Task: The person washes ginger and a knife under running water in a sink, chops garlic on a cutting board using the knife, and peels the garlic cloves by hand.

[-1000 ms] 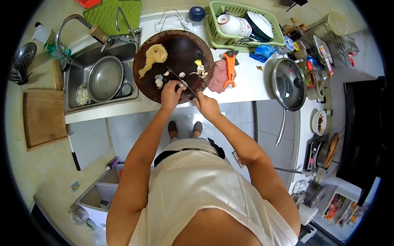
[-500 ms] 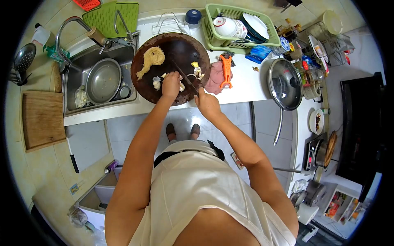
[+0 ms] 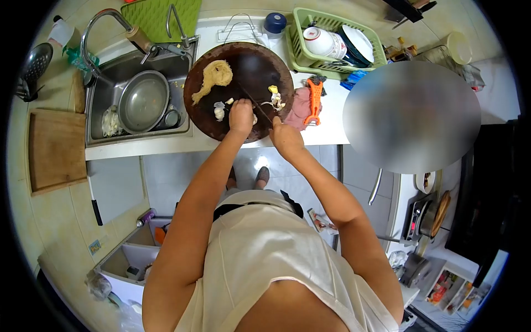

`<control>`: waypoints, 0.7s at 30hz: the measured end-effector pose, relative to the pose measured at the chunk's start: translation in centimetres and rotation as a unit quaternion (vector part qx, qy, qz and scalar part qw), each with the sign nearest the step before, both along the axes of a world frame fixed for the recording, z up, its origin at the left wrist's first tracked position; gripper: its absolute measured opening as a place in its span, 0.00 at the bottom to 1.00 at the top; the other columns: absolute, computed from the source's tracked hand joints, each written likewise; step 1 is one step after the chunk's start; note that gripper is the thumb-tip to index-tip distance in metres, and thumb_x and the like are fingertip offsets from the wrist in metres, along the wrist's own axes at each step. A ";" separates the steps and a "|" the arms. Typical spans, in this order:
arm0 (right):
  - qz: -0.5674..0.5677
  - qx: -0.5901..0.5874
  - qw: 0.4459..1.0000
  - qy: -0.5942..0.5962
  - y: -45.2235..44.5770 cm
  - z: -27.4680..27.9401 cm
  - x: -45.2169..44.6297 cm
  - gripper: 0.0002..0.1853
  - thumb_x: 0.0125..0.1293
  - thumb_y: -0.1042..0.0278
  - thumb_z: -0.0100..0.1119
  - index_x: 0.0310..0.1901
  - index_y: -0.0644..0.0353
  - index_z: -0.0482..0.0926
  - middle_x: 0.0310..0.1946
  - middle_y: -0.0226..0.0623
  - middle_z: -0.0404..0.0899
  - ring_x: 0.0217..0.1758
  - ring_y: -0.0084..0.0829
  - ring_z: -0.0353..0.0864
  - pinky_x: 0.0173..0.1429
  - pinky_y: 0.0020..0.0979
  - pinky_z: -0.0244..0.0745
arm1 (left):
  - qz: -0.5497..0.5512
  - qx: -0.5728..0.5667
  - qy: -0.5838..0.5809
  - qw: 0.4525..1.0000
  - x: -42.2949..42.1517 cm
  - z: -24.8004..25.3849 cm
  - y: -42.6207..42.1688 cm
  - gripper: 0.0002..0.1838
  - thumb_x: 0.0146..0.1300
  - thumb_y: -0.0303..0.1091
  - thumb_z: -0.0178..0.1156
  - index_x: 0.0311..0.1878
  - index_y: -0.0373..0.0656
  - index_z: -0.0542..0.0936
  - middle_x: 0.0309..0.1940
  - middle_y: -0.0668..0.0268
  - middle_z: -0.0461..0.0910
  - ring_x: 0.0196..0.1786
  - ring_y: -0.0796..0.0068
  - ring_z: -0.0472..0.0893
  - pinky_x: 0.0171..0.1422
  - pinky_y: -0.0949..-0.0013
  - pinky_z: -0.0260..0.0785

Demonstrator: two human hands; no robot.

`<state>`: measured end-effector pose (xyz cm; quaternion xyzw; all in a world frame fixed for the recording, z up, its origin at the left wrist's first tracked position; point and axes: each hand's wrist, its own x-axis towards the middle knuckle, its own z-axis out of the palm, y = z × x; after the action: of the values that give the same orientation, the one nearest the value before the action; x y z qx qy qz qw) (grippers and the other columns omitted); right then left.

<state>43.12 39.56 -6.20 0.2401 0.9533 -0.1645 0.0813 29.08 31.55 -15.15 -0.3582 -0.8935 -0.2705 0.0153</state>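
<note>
A round dark cutting board (image 3: 221, 124) lies on the counter. My left hand (image 3: 241, 115) is closed over its front part, its fingers bent down by the knife; what is under them is mostly hidden. In my right hand (image 3: 286, 138) is the handle of a knife (image 3: 260, 110), whose dark blade slants up and left across the board. Garlic cloves (image 3: 219, 114) lie left of my left hand, and garlic pieces with peel (image 3: 275, 99) lie beyond the blade. A tan, fibrous piece (image 3: 217, 74) rests at the board's upper left.
Left of the board is a sink (image 3: 97, 133) holding a metal basin (image 3: 144, 101). To the right, an orange peeler (image 3: 315, 102) lies on a pink cloth (image 3: 298, 108). A green dish rack (image 3: 310, 62) stands behind. A blurred oval covers the right counter.
My left hand has moved from beside the blade to a more bunched position over the garlic. The view has shifted slightly, and a blurred patch now covers the lidded pan.
</note>
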 end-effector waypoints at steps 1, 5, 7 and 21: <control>-0.003 -0.002 1.000 0.001 0.1 -0.7 -0.3 0.11 0.65 0.65 0.51 0.41 0.64 0.69 0.26 0.53 0.82 0.31 0.51 0.84 0.34 0.49 0.78 | 0.000 -0.002 -0.002 1.000 -0.1 0.2 0.0 0.06 0.58 0.27 0.56 0.33 0.37 0.81 0.35 0.53 0.81 0.41 0.53 0.81 0.48 0.56 0.74; -0.028 -0.006 0.999 0.025 -0.3 -3.3 0.2 0.12 0.66 0.63 0.52 0.41 0.63 0.68 0.24 0.52 0.81 0.28 0.51 0.83 0.32 0.49 0.77 | -0.006 0.039 -0.010 0.999 -0.1 0.4 -0.3 0.05 0.58 0.27 0.57 0.32 0.36 0.81 0.35 0.53 0.81 0.41 0.53 0.81 0.48 0.56 0.74; -0.023 0.001 0.999 0.040 -0.5 -4.2 0.5 0.12 0.66 0.62 0.53 0.40 0.63 0.67 0.24 0.51 0.81 0.27 0.51 0.82 0.32 0.48 0.77 | -0.013 0.048 -0.031 0.998 -0.5 0.4 -0.5 0.05 0.57 0.27 0.58 0.33 0.35 0.81 0.35 0.53 0.81 0.41 0.52 0.80 0.48 0.56 0.73; 0.006 -0.049 0.989 0.138 -2.0 -1.0 1.4 0.13 0.68 0.60 0.53 0.39 0.62 0.65 0.19 0.50 0.78 0.24 0.52 0.80 0.28 0.49 0.74 | 0.014 0.098 -0.072 0.992 -1.6 0.0 -10.9 0.17 0.53 0.23 0.63 0.48 0.38 0.77 0.48 0.56 0.76 0.46 0.56 0.77 0.54 0.60 0.70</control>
<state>44.55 37.55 -7.21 0.2051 0.9475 -0.2424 -0.0386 27.47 20.64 -15.16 -0.3217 -0.8664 -0.3817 -0.0097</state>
